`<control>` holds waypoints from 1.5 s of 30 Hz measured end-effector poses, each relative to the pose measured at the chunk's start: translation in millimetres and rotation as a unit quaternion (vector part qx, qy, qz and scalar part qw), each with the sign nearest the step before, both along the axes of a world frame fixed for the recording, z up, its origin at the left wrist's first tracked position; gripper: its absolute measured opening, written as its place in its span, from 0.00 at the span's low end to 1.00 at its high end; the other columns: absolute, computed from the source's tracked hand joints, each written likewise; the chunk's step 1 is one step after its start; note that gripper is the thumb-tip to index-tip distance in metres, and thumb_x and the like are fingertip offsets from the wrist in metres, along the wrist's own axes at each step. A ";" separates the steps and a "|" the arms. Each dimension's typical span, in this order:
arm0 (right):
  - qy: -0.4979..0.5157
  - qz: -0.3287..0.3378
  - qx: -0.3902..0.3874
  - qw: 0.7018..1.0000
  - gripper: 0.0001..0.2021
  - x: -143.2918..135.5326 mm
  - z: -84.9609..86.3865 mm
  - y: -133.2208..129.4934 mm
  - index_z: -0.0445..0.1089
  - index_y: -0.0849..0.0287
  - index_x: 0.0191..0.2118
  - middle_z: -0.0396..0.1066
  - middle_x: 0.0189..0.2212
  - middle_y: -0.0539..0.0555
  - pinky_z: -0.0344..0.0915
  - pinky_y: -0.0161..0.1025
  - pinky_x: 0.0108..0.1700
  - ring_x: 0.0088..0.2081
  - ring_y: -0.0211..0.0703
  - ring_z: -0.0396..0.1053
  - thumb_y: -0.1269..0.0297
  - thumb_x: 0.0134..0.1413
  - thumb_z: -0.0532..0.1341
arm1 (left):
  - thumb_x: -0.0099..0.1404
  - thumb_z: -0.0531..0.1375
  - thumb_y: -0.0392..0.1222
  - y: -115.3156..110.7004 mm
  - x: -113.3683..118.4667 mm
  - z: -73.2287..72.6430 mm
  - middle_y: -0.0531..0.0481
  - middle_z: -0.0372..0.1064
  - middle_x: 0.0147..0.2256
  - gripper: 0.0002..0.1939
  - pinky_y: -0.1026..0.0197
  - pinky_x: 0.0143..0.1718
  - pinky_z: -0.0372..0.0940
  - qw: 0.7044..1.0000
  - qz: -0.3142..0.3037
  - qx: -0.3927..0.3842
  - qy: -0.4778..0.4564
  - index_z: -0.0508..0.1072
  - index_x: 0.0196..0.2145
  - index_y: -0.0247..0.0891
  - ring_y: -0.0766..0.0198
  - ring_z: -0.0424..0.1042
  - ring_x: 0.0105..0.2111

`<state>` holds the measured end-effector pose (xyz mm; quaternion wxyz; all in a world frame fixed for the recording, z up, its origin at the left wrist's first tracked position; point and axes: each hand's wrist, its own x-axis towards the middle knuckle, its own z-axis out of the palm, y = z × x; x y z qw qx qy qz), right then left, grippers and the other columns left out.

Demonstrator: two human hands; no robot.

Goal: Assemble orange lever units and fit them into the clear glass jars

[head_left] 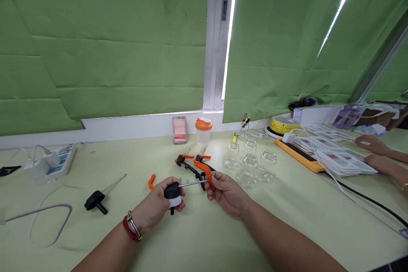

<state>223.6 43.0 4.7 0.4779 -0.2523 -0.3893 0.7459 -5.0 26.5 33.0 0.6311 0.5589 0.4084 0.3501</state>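
My left hand (156,205) is closed around a black round knob (172,191) with a white band, a short black peg below and a thin metal rod (191,183). Pinched in the fingers of my right hand (229,193) is a curved orange plastic handle (205,169). The rod's tip reaches the lower end of that handle; whether it goes into it I cannot tell. Just behind my hands lie black-and-orange plastic assemblies (191,165) with metal rods. A loose orange piece (151,181) rests left of them. Farther left is another black knob with a rod (95,199).
Several upturned glass jars (250,170) stand to the right. A cup with an orange lid (203,131) is by the wall. An orange power strip (299,156) and white sheets (341,157) lie right, near another person's hands (379,153). A white power strip (62,163) and cable occupy the left.
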 end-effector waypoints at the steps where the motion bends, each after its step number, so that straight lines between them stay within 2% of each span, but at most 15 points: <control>1: 0.003 -0.002 -0.009 1.000 0.13 0.5 -0.4 0.7 0.67 0.61 0.35 0.67 0.25 0.49 0.55 0.34 0.27 0.22 0.32 0.60 0.58 0.48 0.66 | 0.51 0.64 0.41 0.1 0.4 -0.6 0.55 0.66 0.33 0.17 0.62 0.29 0.61 1.000 0.006 0.014 0.000 0.62 0.36 0.41 0.68 0.69 0.25; 6: 0.009 0.015 -0.054 0.998 0.11 3.9 0.5 1.4 0.65 0.60 0.33 0.55 0.17 0.44 0.39 0.32 0.20 0.17 0.28 0.46 0.57 0.51 0.61 | 0.52 0.63 0.40 -1.2 1.9 2.0 0.55 0.64 0.32 0.15 0.62 0.29 0.62 0.997 0.035 0.062 0.014 0.63 0.37 0.41 0.71 0.66 0.23; 9: -0.020 0.029 -0.075 0.997 0.10 3.0 2.2 -0.8 0.62 0.60 0.30 0.53 0.16 0.43 0.36 0.32 0.20 0.16 0.28 0.43 0.58 0.50 0.60 | 0.52 0.62 0.40 -2.1 2.2 4.0 0.55 0.64 0.32 0.15 0.62 0.29 0.62 0.996 0.052 0.073 0.025 0.64 0.37 0.41 0.71 0.66 0.23; 17: -0.013 0.067 -0.058 0.996 0.10 -0.6 2.9 -5.1 0.60 0.59 0.29 0.55 0.16 0.44 0.36 0.32 0.20 0.16 0.28 0.44 0.59 0.49 0.60 | 0.51 0.61 0.36 -6.5 7.4 6.5 0.56 0.63 0.31 0.15 0.64 0.28 0.63 0.995 0.049 0.086 0.015 0.64 0.37 0.42 0.70 0.63 0.25; 23: -0.035 0.104 -0.059 0.992 0.10 -9.0 -2.9 -12.8 0.61 0.59 0.30 0.58 0.16 0.44 0.40 0.31 0.20 0.16 0.29 0.47 0.60 0.46 0.62 | 0.52 0.60 0.37 -14.8 15.4 7.6 0.57 0.60 0.28 0.14 0.65 0.27 0.61 0.993 0.026 0.092 0.064 0.63 0.38 0.42 0.68 0.61 0.26; 27: -0.053 0.140 -0.028 0.988 0.13 -16.6 -7.2 -18.9 0.62 0.59 0.30 0.63 0.18 0.47 0.45 0.31 0.20 0.16 0.30 0.53 0.56 0.49 0.62 | 0.51 0.62 0.36 -20.5 18.8 11.3 0.56 0.60 0.29 0.14 0.65 0.32 0.59 0.985 -0.005 0.143 0.101 0.64 0.36 0.40 0.67 0.61 0.30; 30: -0.065 0.155 -0.006 0.986 0.15 -18.9 -8.3 -21.0 0.63 0.60 0.29 0.63 0.17 0.47 0.46 0.31 0.19 0.15 0.29 0.52 0.52 0.50 0.62 | 0.52 0.62 0.35 -22.4 19.7 14.4 0.56 0.59 0.29 0.13 0.65 0.32 0.57 0.985 -0.034 0.145 0.093 0.64 0.36 0.40 0.67 0.59 0.29; 39: -0.065 0.156 0.026 0.985 0.13 -19.0 -11.3 -21.4 0.62 0.60 0.29 0.65 0.19 0.48 0.49 0.31 0.20 0.16 0.29 0.55 0.58 0.48 0.64 | 0.51 0.62 0.33 -23.8 19.6 16.3 0.56 0.62 0.30 0.15 0.66 0.30 0.55 0.987 -0.100 0.112 0.056 0.63 0.36 0.39 0.69 0.59 0.29; 42: -0.091 0.148 0.036 0.984 0.14 -20.1 -11.8 -22.0 0.61 0.61 0.27 0.64 0.18 0.47 0.47 0.30 0.19 0.16 0.28 0.53 0.57 0.48 0.64 | 0.49 0.62 0.31 -24.3 18.3 16.2 0.56 0.62 0.31 0.17 0.66 0.30 0.55 0.986 -0.104 0.118 0.062 0.63 0.37 0.39 0.69 0.59 0.29; 45: -0.111 0.142 0.040 0.983 0.15 -19.7 -11.8 -20.8 0.61 0.60 0.27 0.63 0.16 0.46 0.45 0.30 0.17 0.14 0.27 0.51 0.55 0.48 0.64 | 0.46 0.63 0.30 -23.7 14.2 14.5 0.58 0.59 0.29 0.22 0.67 0.26 0.53 0.988 -0.118 0.089 0.054 0.62 0.39 0.40 0.71 0.57 0.26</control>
